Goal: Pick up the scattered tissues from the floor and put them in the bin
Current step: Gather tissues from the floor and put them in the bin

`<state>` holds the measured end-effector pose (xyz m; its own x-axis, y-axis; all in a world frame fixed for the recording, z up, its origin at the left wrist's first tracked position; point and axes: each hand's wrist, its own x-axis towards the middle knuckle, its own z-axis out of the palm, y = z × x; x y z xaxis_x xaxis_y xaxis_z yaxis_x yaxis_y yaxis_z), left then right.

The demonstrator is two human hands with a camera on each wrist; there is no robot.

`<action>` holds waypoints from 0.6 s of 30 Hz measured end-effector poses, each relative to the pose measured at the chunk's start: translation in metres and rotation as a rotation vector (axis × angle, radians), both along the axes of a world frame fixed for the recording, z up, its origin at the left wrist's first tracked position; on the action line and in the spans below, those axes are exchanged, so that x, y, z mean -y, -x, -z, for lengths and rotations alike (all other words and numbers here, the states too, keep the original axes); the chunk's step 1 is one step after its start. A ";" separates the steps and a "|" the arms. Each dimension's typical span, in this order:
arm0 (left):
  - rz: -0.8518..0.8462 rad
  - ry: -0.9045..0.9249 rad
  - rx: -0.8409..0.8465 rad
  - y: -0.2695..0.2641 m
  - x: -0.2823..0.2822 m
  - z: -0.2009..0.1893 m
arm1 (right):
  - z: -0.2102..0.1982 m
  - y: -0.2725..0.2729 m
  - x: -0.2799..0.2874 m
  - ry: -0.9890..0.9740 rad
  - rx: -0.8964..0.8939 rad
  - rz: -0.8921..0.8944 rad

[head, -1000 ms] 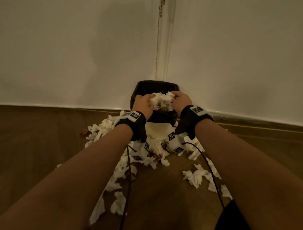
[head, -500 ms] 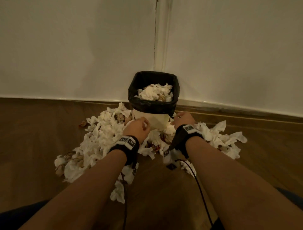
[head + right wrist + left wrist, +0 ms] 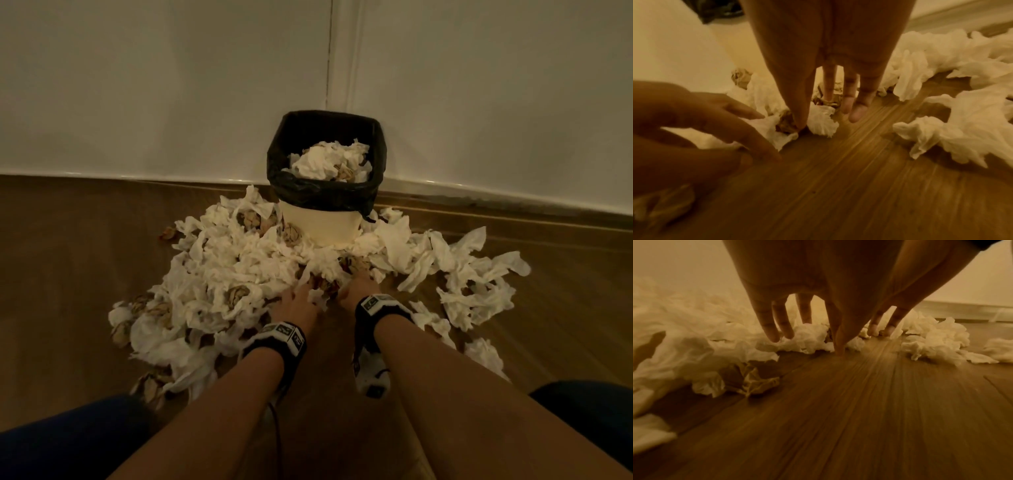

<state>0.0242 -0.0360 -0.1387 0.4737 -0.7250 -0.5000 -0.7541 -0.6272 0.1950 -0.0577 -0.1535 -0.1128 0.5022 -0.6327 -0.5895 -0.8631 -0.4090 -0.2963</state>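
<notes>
Crumpled white tissues (image 3: 239,274) heaped on floor, black-lined bin (image 3: 325,202) half-full

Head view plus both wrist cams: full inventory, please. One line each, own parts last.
bin: one, cream body with black liner, standing in the wall corner
tissues in the bin: a heap, white with some brownish, piled up near the rim
tissues on the floor: too many to count, white with brownish crumpled ones mixed in, spread round the bin's base, more to its left
floor: brown wood planks
walls: two, off-white, meeting behind the bin
wrist bands: two, black with white marker tags, one on each wrist
left hand: fingers extended down into the tissues in front of the bin
right hand: fingers extended down into the same patch, beside the left hand
</notes>
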 end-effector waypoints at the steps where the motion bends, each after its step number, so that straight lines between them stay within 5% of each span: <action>1: 0.070 -0.052 0.023 0.001 -0.001 0.002 | 0.004 -0.001 -0.001 -0.004 0.003 -0.003; 5: 0.147 -0.014 0.024 0.001 -0.001 0.000 | 0.012 0.003 -0.005 0.016 -0.026 -0.028; 14: -0.344 0.559 -0.253 -0.021 0.005 -0.040 | -0.024 -0.007 0.022 0.095 0.219 0.155; 18: -0.415 0.669 -0.219 -0.039 0.016 -0.067 | -0.056 -0.021 0.037 0.018 0.302 0.054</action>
<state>0.0632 -0.0516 -0.0719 0.7110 -0.6899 -0.1361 -0.3869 -0.5454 0.7435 -0.0372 -0.1905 -0.0566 0.6186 -0.6721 -0.4070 -0.7574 -0.3724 -0.5363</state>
